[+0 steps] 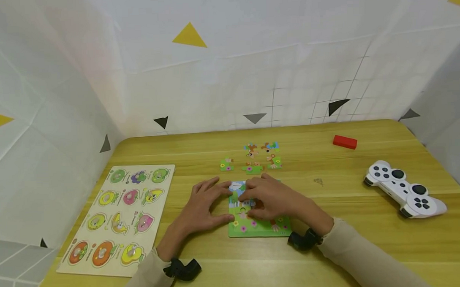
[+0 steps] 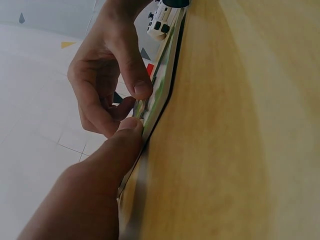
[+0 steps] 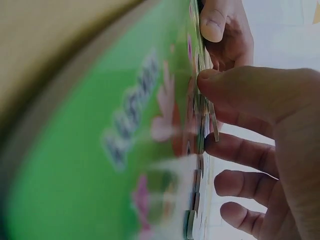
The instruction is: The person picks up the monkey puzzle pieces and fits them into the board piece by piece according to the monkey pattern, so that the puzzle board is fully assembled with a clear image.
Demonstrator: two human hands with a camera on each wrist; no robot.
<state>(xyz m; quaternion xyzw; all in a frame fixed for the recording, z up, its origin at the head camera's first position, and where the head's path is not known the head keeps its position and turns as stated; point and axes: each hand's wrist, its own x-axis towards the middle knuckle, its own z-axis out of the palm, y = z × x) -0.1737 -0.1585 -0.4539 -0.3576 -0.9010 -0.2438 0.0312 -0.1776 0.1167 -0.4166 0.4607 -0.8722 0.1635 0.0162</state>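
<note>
A green jigsaw board [image 1: 261,232] with a picture of flowers lies flat in front of me, partly covered by my hands. My left hand [image 1: 202,210] rests along its left edge, thumb and index finger spread and touching the rim. Over the board, my right hand [image 1: 271,197] pinches a thin puzzle piece [image 3: 215,125] between thumb and fingers; the right wrist view shows this piece tilted against the board's surface. Several loose puzzle pieces [image 1: 254,169], with parts of a brown animal and flowers, lie just beyond the board.
To the left lies a wooden fruit peg board [image 1: 166,175]. A white game controller [image 1: 403,190] is on the right, with a red block [image 1: 345,142] farther back. White patterned sheeting [image 1: 228,88] stands behind the wooden table [image 1: 234,270].
</note>
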